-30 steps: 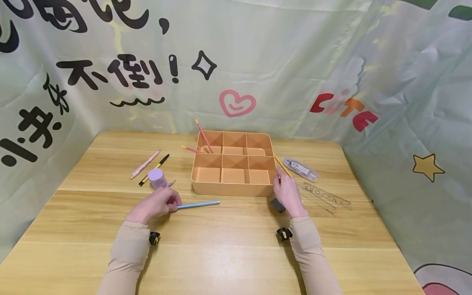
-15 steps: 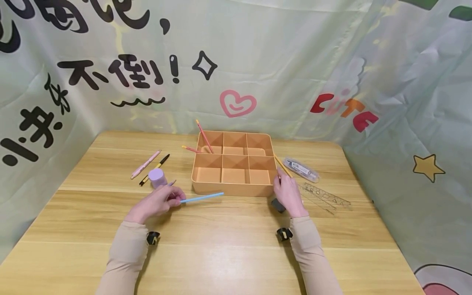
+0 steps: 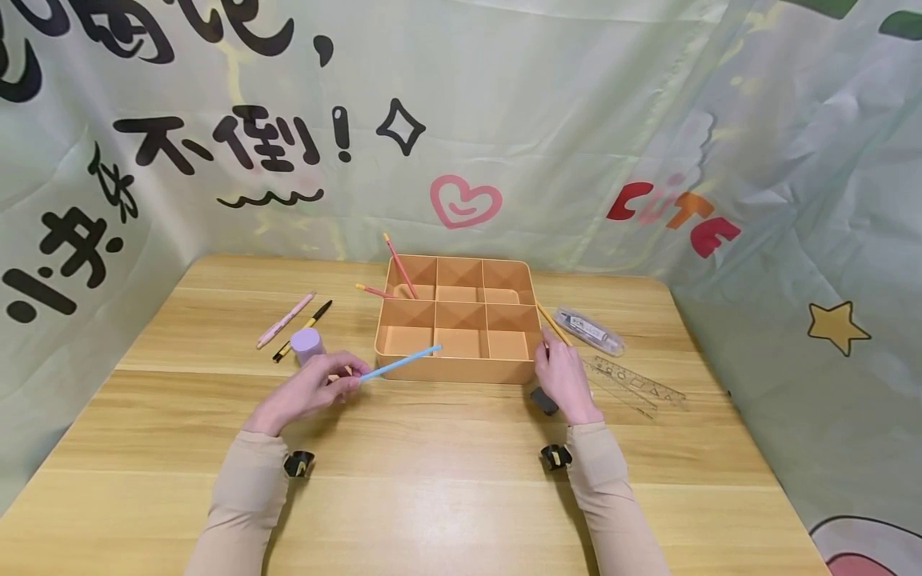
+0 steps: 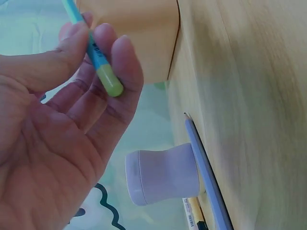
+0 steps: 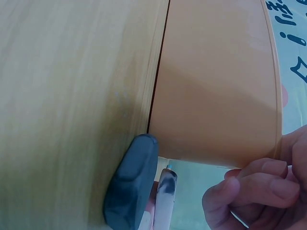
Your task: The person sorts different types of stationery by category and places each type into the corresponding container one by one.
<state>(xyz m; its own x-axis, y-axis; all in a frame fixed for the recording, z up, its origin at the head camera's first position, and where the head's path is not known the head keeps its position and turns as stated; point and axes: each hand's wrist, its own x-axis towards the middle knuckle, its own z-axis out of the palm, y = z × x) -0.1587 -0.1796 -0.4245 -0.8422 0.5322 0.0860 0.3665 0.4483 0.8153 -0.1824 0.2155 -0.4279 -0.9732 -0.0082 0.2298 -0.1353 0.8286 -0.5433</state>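
A light blue pencil (image 3: 403,362) with a yellow-green end is pinched between the thumb and fingers of my left hand (image 3: 317,388). Its far end overlaps the front wall of the peach six-compartment organizer box (image 3: 461,370) in the head view. My right hand (image 3: 562,380) grips the box's rim near its front right corner, fingers curled there in the right wrist view. Two red pencils (image 3: 400,268) lean in the back left compartment. Close to my left hand stand a lilac waisted cylinder (image 4: 163,172) and a purple pencil (image 4: 206,167) lying against it.
Left of the box lie a pink pen (image 3: 286,320) and a black-and-yellow pen (image 3: 306,328). To its right are a yellow pencil (image 3: 553,324), a clear oval case (image 3: 588,330) and transparent rulers (image 3: 637,380). A dark rounded block (image 5: 129,187) sits by the box's front corner.
My left hand has lifted the blue pencil off the table and shifted slightly right; its far end has swung up toward the box. My right hand has stayed at the box.
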